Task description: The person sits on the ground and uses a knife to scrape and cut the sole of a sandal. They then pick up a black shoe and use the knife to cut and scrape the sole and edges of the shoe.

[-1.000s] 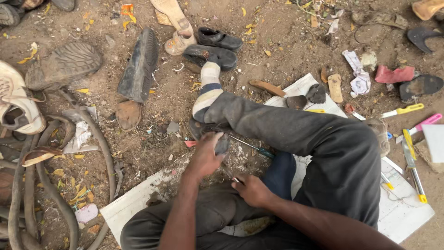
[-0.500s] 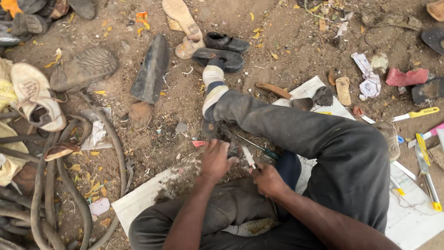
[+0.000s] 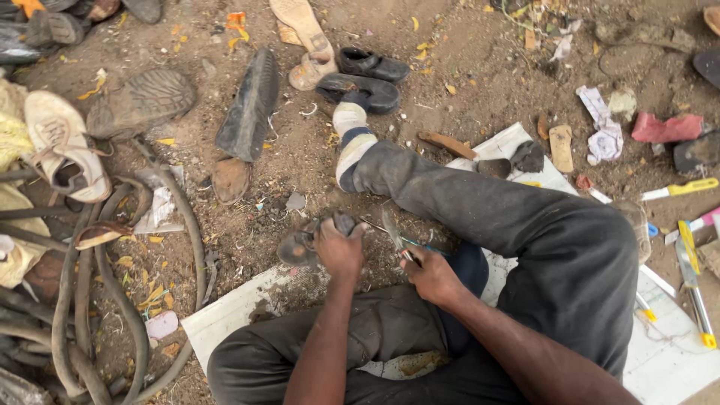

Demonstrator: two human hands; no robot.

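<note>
— Dirt ground [image 3: 465, 67] took up most of what I saw, brown and littered with scraps and yellow leaves. A person sat on it, one leg in dark trousers [image 3: 525, 225] stretched out, the foot in a striped sock [image 3: 351, 142].

— What lay under the person?

— A white board [image 3: 225, 322], flat on the dirt, reaching out on both sides. Over at the left edge was a heap of dark rubber hoses [image 3: 82, 315], curved and tangled, with a worn white shoe [image 3: 64, 146] just above them.

— And further out?

— A long black sole [image 3: 251, 105] lay past the hoses, a treaded grey sole [image 3: 139, 101] beside it. A pair of small black shoes [image 3: 364, 75] sat right at the toe of the sock. On the right, near the board, lay a yellow-handled tool [image 3: 679, 189] and a red scrap [image 3: 664, 129].

— What were the hands doing?

— The left hand [image 3: 339, 251] had its fingers curled tight round a dark worn shoe piece [image 3: 300, 244], held low in front of the knees, just above the board's edge. The right hand [image 3: 431, 276] was closed in a fist round the handle of a small blade [image 3: 391, 227], the metal pointing up and towards the shoe piece. Whether the blade touched it, I could not tell.
</note>
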